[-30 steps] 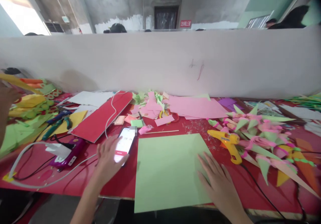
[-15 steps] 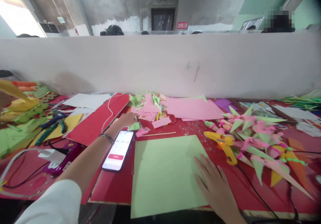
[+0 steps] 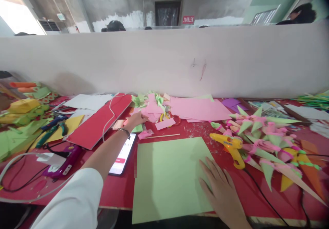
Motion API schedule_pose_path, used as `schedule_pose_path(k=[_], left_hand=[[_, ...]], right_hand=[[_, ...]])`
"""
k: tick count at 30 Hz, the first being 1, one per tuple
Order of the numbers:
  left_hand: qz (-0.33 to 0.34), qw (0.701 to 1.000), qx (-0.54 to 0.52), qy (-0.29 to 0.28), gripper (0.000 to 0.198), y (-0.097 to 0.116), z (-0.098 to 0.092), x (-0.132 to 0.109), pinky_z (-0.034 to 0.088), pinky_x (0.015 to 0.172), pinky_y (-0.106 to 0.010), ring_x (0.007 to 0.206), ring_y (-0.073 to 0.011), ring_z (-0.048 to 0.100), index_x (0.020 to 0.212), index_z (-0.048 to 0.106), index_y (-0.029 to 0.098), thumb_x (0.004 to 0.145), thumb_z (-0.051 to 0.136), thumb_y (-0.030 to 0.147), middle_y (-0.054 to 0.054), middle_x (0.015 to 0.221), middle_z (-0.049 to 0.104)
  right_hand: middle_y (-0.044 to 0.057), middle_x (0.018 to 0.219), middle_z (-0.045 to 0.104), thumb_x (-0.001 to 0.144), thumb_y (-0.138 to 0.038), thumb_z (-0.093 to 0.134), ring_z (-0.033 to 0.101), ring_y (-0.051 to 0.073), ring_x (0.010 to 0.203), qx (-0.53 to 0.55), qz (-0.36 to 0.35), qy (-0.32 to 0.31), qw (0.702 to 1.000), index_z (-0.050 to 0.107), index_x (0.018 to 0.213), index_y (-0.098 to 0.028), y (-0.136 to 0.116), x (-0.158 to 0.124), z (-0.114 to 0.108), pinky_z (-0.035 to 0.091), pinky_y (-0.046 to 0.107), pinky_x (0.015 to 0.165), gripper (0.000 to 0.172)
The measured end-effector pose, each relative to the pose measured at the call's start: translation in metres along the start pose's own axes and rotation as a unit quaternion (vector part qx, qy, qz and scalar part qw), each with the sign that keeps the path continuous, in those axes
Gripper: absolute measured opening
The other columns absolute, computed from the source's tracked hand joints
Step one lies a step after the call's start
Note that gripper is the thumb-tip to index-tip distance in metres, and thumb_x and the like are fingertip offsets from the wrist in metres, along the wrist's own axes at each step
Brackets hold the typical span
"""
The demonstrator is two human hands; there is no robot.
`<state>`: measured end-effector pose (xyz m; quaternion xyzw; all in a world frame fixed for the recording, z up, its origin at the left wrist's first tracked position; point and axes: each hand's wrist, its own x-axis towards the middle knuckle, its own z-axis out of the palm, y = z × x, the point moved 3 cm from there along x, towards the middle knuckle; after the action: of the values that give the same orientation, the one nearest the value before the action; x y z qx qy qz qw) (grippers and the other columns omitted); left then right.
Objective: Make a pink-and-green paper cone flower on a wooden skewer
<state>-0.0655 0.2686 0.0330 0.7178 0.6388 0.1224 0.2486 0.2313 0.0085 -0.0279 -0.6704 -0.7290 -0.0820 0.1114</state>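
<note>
My right hand (image 3: 218,184) lies flat with fingers spread on the right side of a large light green paper sheet (image 3: 169,174). The sheet rests on the red tabletop at its front edge. My left hand (image 3: 136,120) reaches over the phone (image 3: 120,160) to the paper scraps behind it. Its fingers are bent down and close together; what is between them, if anything, is hidden. Just below it lie a small green scrap (image 3: 137,128) and a crumpled pink scrap (image 3: 145,134). Yellow-handled scissors (image 3: 162,118) lie partly under pink scraps (image 3: 154,107) nearby.
Right of the sheet lie a yellow glue gun (image 3: 230,147) with a cord and a heap of pink and green paper flowers (image 3: 267,136). Pink sheets (image 3: 200,109) lie behind. Leftward are a red board (image 3: 102,119), pliers (image 3: 50,133) and a purple power strip (image 3: 65,164). A white partition (image 3: 154,61) stands behind.
My left hand has moved a little right among the scraps, and its forearm now covers part of the phone. My right hand stays flat on the green sheet.
</note>
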Motion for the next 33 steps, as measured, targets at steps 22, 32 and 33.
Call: schedule_pose_path(k=[22, 32, 33], left_hand=[[0.025, 0.912, -0.409, 0.020, 0.055, 0.041, -0.028, -0.067, 0.045, 0.062, -0.022, 0.065, -0.0091, 0.055, 0.124, 0.036, 0.021, 0.074, 0.057, 0.017, 0.002, 0.075, 0.055], [0.163, 0.929, -0.325, -0.075, 0.011, 0.087, 0.058, -0.190, 0.040, 0.062, -0.023, 0.066, -0.0117, 0.051, 0.083, 0.056, 0.016, 0.075, 0.053, 0.024, -0.002, 0.075, 0.058], [0.154, 0.935, -0.311, -0.073, 0.008, 0.089, 0.062, -0.199, 0.039, 0.059, -0.022, 0.065, -0.0113, 0.049, 0.078, 0.053, 0.016, 0.076, 0.052, 0.024, -0.001, 0.072, 0.056]], right_hand=[[0.007, 0.127, 0.050, 0.081, -0.041, 0.041, 0.044, 0.028, 0.116, 0.115, 0.032, 0.041, 0.992, 0.050, 0.119, -0.028, 0.002, 0.005, 0.000, 0.022, 0.055, 0.098, 0.041], [-0.003, 0.055, 0.049, 0.075, -0.053, 0.050, 0.041, 0.009, 0.046, 0.739, 0.085, -0.103, 0.660, 0.051, 0.111, -0.017, -0.088, 0.065, -0.055, 0.034, 0.021, 0.044, 0.051], [-0.004, 0.051, 0.045, 0.074, -0.052, 0.052, 0.039, 0.007, 0.044, 0.733, 0.091, -0.099, 0.667, 0.059, 0.095, -0.015, -0.090, 0.067, -0.056, 0.031, 0.020, 0.043, 0.042]])
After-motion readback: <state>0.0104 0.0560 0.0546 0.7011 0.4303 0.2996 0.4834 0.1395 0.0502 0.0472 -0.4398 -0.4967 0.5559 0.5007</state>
